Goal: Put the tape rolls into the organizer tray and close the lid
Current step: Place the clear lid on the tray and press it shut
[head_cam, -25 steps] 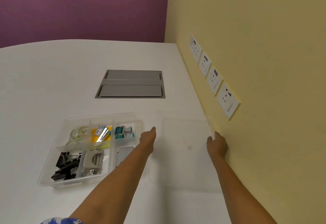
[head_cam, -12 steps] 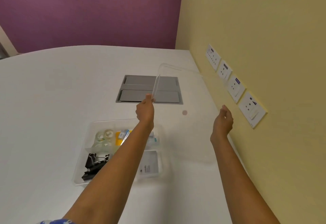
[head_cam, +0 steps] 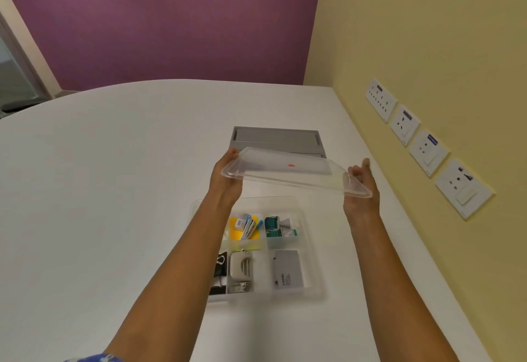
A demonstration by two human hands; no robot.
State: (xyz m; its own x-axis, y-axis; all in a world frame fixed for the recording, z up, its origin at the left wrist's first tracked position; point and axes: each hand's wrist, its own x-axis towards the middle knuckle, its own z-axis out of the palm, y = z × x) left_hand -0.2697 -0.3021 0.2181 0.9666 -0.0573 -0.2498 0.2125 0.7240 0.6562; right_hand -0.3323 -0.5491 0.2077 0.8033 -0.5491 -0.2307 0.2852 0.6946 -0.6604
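Observation:
The clear plastic lid (head_cam: 296, 173), marked with a small orange dot, hangs in the air above the far end of the organizer tray. My left hand (head_cam: 226, 179) grips its left end and my right hand (head_cam: 361, 187) grips its right end. The lid is tilted, its right end lower. The clear organizer tray (head_cam: 312, 250) sits on the white table below, with a stapler, binder clips, staple boxes and a grey card box in its compartments. My left forearm hides the tray's left compartments, so no tape rolls show.
A grey cable hatch (head_cam: 276, 139) is set into the table behind the lid. The yellow wall on the right carries several white sockets (head_cam: 427, 150). The white table (head_cam: 114, 190) stretches wide to the left.
The lid went from lying flat on the table beside the tray to being lifted by both hands and held over the tray. My right hand took hold of its right end.

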